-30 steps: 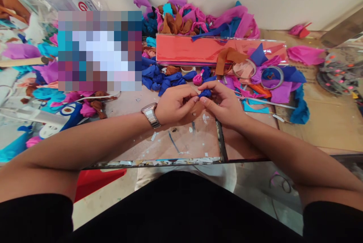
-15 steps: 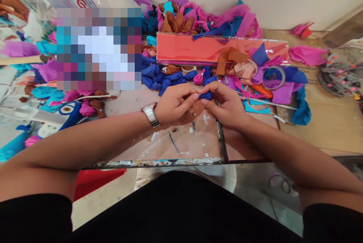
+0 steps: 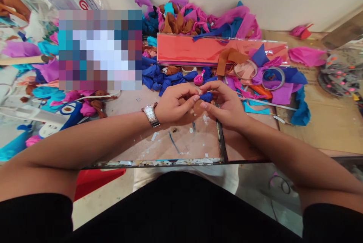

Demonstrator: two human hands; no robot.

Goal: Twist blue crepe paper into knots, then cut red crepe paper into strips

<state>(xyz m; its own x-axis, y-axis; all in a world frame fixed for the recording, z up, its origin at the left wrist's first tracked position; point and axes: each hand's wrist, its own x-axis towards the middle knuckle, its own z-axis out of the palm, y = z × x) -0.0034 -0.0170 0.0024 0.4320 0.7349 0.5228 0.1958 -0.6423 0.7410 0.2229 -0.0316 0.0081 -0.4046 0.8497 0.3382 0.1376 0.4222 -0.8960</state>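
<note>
Blue crinkled bundle [image 3: 206,96] is on the near side of the red packet [image 3: 187,48], over the counter [image 3: 159,144]; the left hand [image 3: 175,102] pinches its end — presumably because so small a piece suits a light grip; the right hand [image 3: 226,104] curves wide around it, thumb apart, perhaps to avoid crushing it; other blue pieces [image 3: 178,79] lie just before the packet, likely for reach.

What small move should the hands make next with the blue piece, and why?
Perhaps the right hand should bring its thumb against the blue piece: the thumb looks apart from it, while the left hand is at one end, its grip unclear.
</note>
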